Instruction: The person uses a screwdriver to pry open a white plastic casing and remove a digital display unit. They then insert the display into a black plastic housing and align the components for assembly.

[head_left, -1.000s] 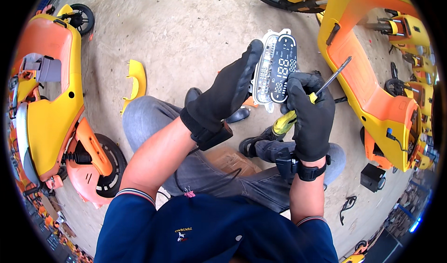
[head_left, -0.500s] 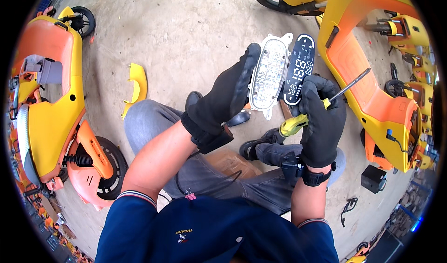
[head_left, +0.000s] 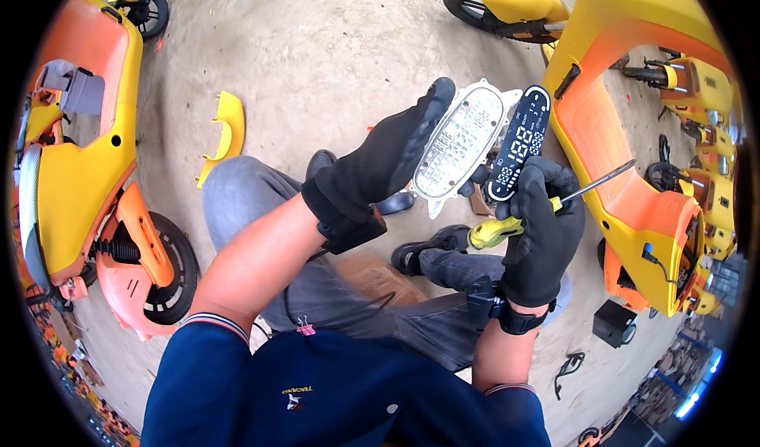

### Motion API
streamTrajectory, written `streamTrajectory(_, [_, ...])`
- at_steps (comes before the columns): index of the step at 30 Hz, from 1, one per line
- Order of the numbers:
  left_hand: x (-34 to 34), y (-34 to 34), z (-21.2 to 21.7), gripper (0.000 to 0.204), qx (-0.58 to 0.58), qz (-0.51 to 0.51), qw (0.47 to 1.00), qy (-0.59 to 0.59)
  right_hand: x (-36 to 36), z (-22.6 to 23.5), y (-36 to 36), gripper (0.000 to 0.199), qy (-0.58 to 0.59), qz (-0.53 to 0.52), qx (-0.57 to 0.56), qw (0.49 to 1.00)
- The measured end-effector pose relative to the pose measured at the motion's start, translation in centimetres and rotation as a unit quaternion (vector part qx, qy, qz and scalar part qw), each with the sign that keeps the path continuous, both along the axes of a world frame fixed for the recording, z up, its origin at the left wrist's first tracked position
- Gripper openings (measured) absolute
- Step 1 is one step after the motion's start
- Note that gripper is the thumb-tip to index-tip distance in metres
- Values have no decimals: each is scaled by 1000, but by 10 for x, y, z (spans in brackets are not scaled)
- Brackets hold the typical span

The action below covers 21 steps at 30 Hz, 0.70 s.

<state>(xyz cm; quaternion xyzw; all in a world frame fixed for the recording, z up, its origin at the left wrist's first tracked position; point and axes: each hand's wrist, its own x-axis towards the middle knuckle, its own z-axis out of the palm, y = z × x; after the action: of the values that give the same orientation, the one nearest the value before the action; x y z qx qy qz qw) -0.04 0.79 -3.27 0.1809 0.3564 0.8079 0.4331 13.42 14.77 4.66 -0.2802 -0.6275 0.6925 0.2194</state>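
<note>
My gloved left hand [head_left: 388, 153] grips a white oval dashboard display housing [head_left: 459, 142] along its left edge. Its open face shows segmented digit shapes, and small lugs stick out around the rim. In my gloved right hand [head_left: 542, 233] is the dark display cover [head_left: 519, 140], a long rounded strip with white digits and symbols. That same hand also keeps a screwdriver [head_left: 496, 232] tucked in the palm, its yellow-green handle pointing left and its metal shaft to the upper right. Cover and housing lie side by side with a narrow gap, where dark gloved fingertips show.
A yellow and orange scooter body [head_left: 609, 130] stands close on the right, another scooter [head_left: 87, 154] on the left. On the concrete floor lie a curved yellow trim piece [head_left: 227, 134], a black box [head_left: 614, 323] and a black bracket [head_left: 568, 374]. Cardboard [head_left: 376, 279] lies between my legs.
The housing and the cover have both tilted clockwise and sit slightly lower in the view. The gap between them has widened, and fingertips now show there. Both hands keep their holds.
</note>
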Motion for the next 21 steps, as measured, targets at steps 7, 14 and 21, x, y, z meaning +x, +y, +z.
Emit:
streamTrajectory(7, [-4, -1, 13, 61, -80, -27, 993, -82, 4, -10, 2, 18, 7, -2, -7, 1000])
streamTrajectory(14, [0, 0, 1, 62, -138, 16, 990, 15, 13, -21, -1, 17, -13, -7, -18, 1000])
streamTrajectory(21, [-5, -3, 5, 58, -139, -2, 987, 81, 17, -24, 2, 18, -33, 6, 17, 999])
